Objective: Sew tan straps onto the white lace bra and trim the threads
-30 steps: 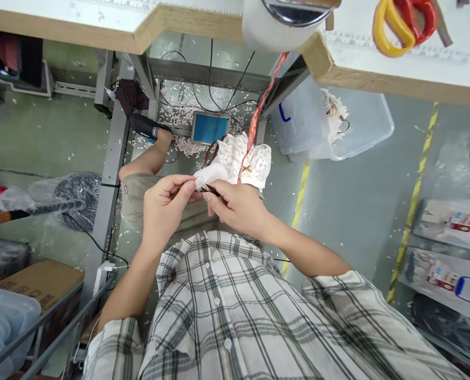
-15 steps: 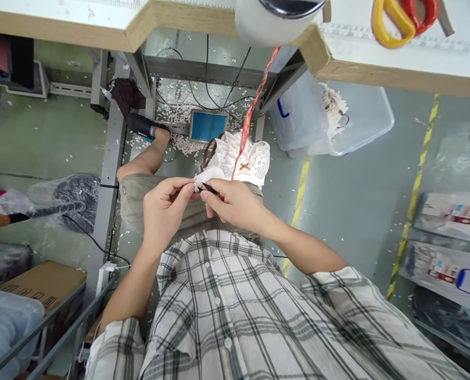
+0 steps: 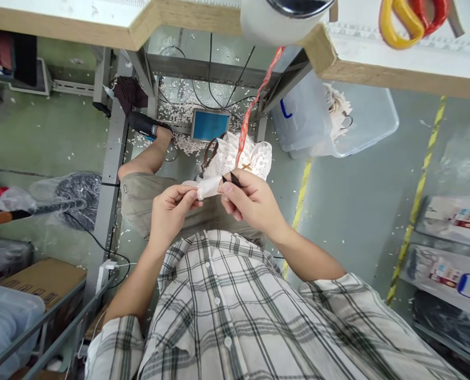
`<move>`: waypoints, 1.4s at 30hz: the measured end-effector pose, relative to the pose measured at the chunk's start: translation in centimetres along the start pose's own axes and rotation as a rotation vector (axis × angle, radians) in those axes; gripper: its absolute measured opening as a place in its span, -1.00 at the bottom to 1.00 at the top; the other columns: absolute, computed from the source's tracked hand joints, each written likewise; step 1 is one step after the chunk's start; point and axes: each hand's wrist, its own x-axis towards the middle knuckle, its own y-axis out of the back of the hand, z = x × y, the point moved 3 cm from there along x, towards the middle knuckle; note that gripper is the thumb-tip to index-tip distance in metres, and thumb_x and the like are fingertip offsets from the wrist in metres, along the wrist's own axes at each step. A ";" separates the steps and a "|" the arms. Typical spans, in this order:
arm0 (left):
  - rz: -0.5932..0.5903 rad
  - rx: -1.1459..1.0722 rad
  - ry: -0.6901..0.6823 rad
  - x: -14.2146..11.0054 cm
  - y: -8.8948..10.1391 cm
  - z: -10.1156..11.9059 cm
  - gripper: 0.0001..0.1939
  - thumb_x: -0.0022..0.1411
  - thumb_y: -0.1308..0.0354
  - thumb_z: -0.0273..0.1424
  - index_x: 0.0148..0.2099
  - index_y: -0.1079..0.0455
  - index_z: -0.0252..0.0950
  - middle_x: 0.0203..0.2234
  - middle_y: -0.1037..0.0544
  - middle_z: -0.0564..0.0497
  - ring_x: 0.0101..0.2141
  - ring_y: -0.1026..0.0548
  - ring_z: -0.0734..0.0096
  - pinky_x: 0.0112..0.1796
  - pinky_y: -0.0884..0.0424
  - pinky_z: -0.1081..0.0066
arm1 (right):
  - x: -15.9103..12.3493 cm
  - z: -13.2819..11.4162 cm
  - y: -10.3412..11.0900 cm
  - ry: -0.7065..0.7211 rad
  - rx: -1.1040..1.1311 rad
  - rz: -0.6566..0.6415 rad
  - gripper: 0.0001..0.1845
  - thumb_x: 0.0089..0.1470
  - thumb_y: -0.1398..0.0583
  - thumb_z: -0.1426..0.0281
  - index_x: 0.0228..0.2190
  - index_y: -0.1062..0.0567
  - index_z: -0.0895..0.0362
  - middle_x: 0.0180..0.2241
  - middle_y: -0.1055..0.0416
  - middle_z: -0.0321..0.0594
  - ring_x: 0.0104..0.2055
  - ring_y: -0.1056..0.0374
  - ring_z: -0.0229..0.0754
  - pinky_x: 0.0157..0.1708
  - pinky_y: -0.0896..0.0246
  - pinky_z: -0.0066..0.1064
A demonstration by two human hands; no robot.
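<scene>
A white lace bra [image 3: 254, 153] with a small brown bow and brown straps lies over my lap. From it a white fabric band [image 3: 210, 188] stretches between my hands. My left hand [image 3: 171, 208] pinches the left end of this band between thumb and fingers. In my right hand [image 3: 251, 200] is a small black pointed tool [image 3: 232, 180]; its lower part is hidden in the fingers, and I cannot make out its exact kind. The right fingertips are at the band's other end. A red and white cord [image 3: 254, 103] runs down from the table to behind my right hand.
Overhead is the table edge [image 3: 60, 29], with yellow and red scissor handles [image 3: 401, 24] on top. A clear plastic bin [image 3: 372, 121] holding pale pieces stands on the floor to the right. Several scraps surround a blue-topped pedal [image 3: 210, 125]. A grey table leg [image 3: 114, 148] rises at left.
My right hand has moved right and slightly up with the black tool, away from my left hand. The white band between them is now drawn out and more visible.
</scene>
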 end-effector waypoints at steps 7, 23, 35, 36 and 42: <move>0.105 0.037 -0.091 -0.7 -0.1 1.1 -0.80 0.26 -0.30 -0.27 -0.16 -0.58 -0.28 -0.33 -0.68 0.00 -0.38 -0.66 0.41 -0.28 -0.60 0.46 | 0.1 0.1 -1.0 0.021 -0.425 -0.214 -0.69 0.40 0.04 0.32 -0.36 -0.34 0.13 -0.53 -0.45 -0.37 -0.50 -0.30 -0.36 -0.38 -0.08 -0.47; 0.111 0.215 -0.194 -1.0 -0.1 1.7 -0.83 0.29 -0.26 -0.30 -0.17 -0.58 -0.28 -0.30 -0.69 0.00 -0.35 -0.67 0.39 -0.24 -0.58 0.45 | 0.5 0.3 -1.6 -0.052 -0.584 -0.187 -0.66 0.38 0.00 0.34 -0.46 -0.31 0.13 -0.56 -0.42 -0.36 -0.50 -0.26 -0.34 -0.39 0.02 -0.46; -0.002 -0.006 0.098 -1.5 -0.4 -2.6 -0.75 0.19 -0.33 -0.19 -0.24 -0.57 -0.28 -0.43 -0.68 -0.03 -0.40 -0.67 0.30 -0.33 -0.62 0.40 | -0.2 -0.8 1.0 0.036 -0.189 0.260 -0.60 0.38 0.10 0.02 -0.30 -0.26 0.04 -0.46 -0.36 -0.31 -0.62 -0.16 -0.34 -0.56 -0.06 -0.42; 0.013 -0.027 0.114 -1.5 -0.2 -2.7 -0.73 0.18 -0.34 -0.18 -0.22 -0.57 -0.28 -0.43 -0.68 -0.03 -0.40 -0.67 0.30 -0.32 -0.62 0.39 | -0.1 -0.9 1.6 0.064 -0.155 0.332 -0.59 0.38 0.13 -0.01 -0.27 -0.24 0.03 -0.35 -0.40 -0.26 -0.61 -0.17 -0.35 -0.57 -0.07 -0.41; 0.029 -0.119 0.133 -1.2 0.0 -1.6 -0.70 0.17 -0.36 -0.17 -0.22 -0.57 -0.31 -0.43 -0.67 -0.03 -0.40 -0.67 0.35 -0.31 -0.62 0.42 | 0.8 -0.2 1.8 0.192 -0.295 0.151 -0.66 0.31 -0.03 0.04 -0.11 -0.32 0.03 -0.10 -0.46 -0.14 -0.31 -0.42 -0.21 -0.31 -0.34 -0.33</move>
